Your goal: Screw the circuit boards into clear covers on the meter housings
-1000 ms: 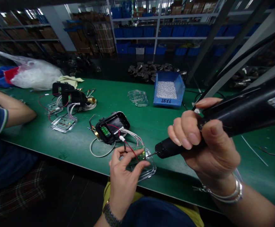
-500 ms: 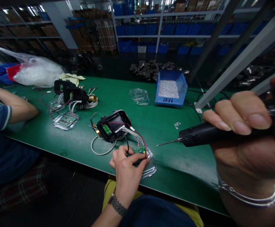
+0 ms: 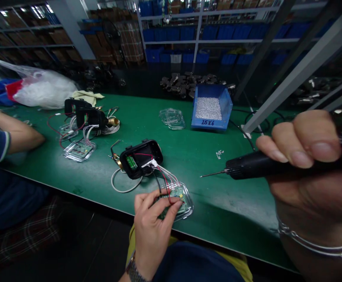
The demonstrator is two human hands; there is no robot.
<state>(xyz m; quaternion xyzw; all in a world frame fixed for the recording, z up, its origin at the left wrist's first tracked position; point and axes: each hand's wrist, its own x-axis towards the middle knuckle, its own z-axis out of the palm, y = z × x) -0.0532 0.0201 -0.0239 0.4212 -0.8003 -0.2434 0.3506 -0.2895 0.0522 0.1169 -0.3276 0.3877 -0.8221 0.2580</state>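
Observation:
My left hand [image 3: 155, 217] has its fingers closed at a green circuit board [image 3: 177, 194], which sits in a clear plastic cover [image 3: 191, 205] near the table's front edge. Thumb and index fingertips meet over the board beside a red wire. White, red and black wires [image 3: 166, 172] link the board to an open black housing [image 3: 141, 154] with a brass fitting [image 3: 118, 161] on its left. Raised at the right, my right hand [image 3: 309, 156] is wrapped round a black electric screwdriver [image 3: 247, 166]. Its thin bit points left above the table, touching nothing.
Small screws [image 3: 219, 154] lie loose on the green table [image 3: 232, 203]. Behind them stands a blue bin [image 3: 209, 124] of small metal parts, beside stacked clear covers [image 3: 172, 118]. More wired housings [image 3: 90, 117] are at the left, near a co-worker's arm [image 3: 26, 129]. A metal post [image 3: 288, 74] slants at right.
The circuit board, tilted up in my left hand before, now lies flatter in the clear cover. My left hand shifted slightly left and down. The screwdriver moved a little to the right.

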